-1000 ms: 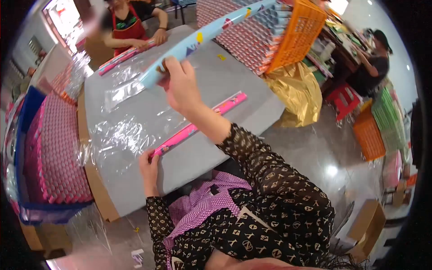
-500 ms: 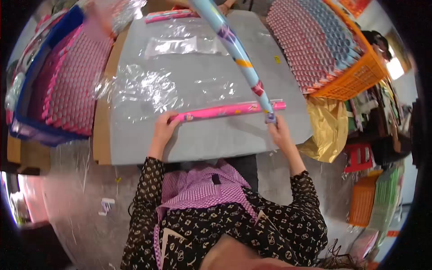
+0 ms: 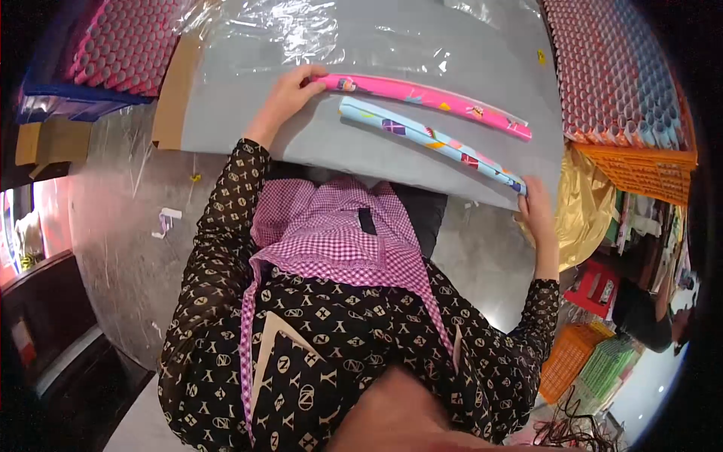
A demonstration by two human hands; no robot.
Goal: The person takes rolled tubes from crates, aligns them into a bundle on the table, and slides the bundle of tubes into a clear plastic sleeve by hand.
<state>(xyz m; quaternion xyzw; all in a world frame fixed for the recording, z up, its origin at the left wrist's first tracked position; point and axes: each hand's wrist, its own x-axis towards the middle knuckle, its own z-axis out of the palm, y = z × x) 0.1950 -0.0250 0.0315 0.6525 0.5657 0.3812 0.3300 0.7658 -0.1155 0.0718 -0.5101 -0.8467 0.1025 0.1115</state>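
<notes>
- Bright indoor light fills my view, throwing hard white glare off the crinkled, clear plastic film [image 3: 294, 30].
- A soft shadow lies beside my left hand [image 3: 291, 93] on the flat grey counter [image 3: 226, 109].
- Wide-angle bending curves everything toward blackened corners.

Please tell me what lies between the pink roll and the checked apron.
In the head view, the light-blue roll and some grey tabletop lie between them.

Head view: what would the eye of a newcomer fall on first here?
First, probably, the bright pink patterned roll on the grey tabletop, its left end in the left hand. Just below it in view is the light-blue patterned roll, its right end in the right hand. At upper right, densely packed rolls fill an orange plastic basket.
</notes>
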